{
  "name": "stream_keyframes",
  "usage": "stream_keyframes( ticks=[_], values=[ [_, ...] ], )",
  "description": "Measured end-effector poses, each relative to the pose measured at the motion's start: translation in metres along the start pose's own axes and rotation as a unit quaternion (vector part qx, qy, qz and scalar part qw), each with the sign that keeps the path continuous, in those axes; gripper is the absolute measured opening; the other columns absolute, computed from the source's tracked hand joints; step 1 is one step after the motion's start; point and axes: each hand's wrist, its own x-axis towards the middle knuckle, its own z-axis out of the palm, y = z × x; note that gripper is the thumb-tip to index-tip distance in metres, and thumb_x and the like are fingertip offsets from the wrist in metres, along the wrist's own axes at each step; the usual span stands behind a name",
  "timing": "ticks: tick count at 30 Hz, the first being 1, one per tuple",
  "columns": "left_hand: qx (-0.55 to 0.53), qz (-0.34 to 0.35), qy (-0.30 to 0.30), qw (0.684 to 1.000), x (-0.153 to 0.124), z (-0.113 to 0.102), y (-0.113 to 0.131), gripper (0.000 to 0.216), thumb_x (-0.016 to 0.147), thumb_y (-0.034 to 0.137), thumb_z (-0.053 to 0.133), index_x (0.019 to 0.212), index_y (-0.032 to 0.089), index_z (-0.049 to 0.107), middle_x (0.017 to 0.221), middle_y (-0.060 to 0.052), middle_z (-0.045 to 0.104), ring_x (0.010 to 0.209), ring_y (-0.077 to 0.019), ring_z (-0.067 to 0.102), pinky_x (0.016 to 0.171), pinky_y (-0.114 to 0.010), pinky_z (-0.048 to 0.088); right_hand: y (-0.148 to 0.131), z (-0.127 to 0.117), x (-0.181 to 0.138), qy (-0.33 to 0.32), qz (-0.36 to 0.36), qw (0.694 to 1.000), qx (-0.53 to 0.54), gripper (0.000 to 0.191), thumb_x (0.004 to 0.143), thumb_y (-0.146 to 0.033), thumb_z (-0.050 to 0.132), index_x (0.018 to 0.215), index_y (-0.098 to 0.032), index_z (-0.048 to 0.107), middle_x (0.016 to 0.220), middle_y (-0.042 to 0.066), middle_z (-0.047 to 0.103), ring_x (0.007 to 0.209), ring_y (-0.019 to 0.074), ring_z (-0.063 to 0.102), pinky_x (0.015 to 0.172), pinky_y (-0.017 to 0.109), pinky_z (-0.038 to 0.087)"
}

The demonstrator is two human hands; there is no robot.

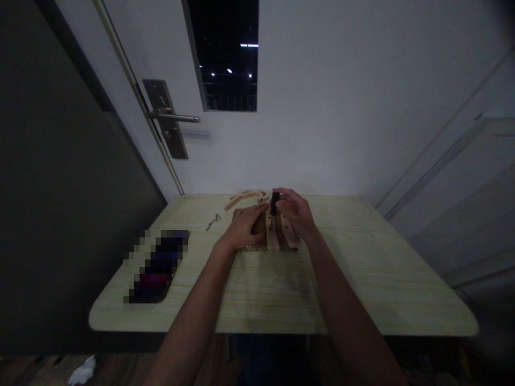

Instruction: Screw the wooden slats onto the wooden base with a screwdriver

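Note:
My right hand (298,212) grips the black handle of a screwdriver (275,203), held nearly upright. Its shaft points down at a pale wooden strip (272,239), though I cannot tell whether the tip sits in a screw. A second pale strip (289,235) lies beside it, under my right hand. Both strips rest on a brown board (257,249). My left hand (243,228) lies on the board's left part with its fingers stretched out and thumb apart, covering much of it. Just behind are curved pale wooden pieces (245,196).
Several small screws (214,221) lie left of the board on the pale wood-grain table (354,289). A dark flat object (161,265), blurred by pixels, is at the table's left. A white door (322,107) with a metal handle (177,117) stands right behind the table.

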Motion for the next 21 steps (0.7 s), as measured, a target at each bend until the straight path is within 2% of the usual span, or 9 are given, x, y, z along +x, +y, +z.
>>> stream_keyframes(
  ticks=[6, 13, 21],
  values=[
    [-0.004, -0.006, -0.013, 1.0, 0.0001, -0.002, 0.0014, 0.076, 0.076, 0.031, 0.064, 0.149, 0.019, 0.044, 0.157, -0.018, 0.046, 0.144, -0.0365, 0.045, 0.115, -0.061, 0.035, -0.0001, -0.0005, 0.0001, 0.009, 0.008, 1.0, -0.002, 0.039, 0.08, -0.047, 0.078, 0.112, -0.028, 0.066, 0.1, 0.002, 0.069, 0.077, 0.0144, 0.068, 0.067, 0.03, 0.062],
    [-0.001, -0.006, -0.006, 1.0, -0.0003, -0.0018, 0.0018, 0.076, 0.076, 0.029, 0.064, 0.149, 0.02, 0.045, 0.158, -0.016, 0.046, 0.144, -0.0361, 0.045, 0.116, -0.059, 0.035, -0.0013, -0.0005, -0.0006, -0.012, -0.003, 0.999, 0.033, 0.034, 0.085, -0.046, 0.073, 0.113, -0.028, 0.068, 0.106, 0.005, 0.073, 0.093, 0.0194, 0.072, 0.085, 0.04, 0.062],
    [-0.001, -0.005, -0.011, 1.0, 0.0006, -0.0028, 0.0033, 0.077, 0.074, 0.03, 0.065, 0.148, 0.019, 0.045, 0.158, -0.017, 0.046, 0.143, -0.0366, 0.046, 0.116, -0.057, 0.035, 0.0023, 0.0008, -0.0001, 0.003, 0.007, 1.0, 0.018, 0.043, 0.08, -0.048, 0.078, 0.116, -0.028, 0.069, 0.095, 0.002, 0.072, 0.079, 0.0155, 0.07, 0.071, 0.032, 0.062]
  ],
)
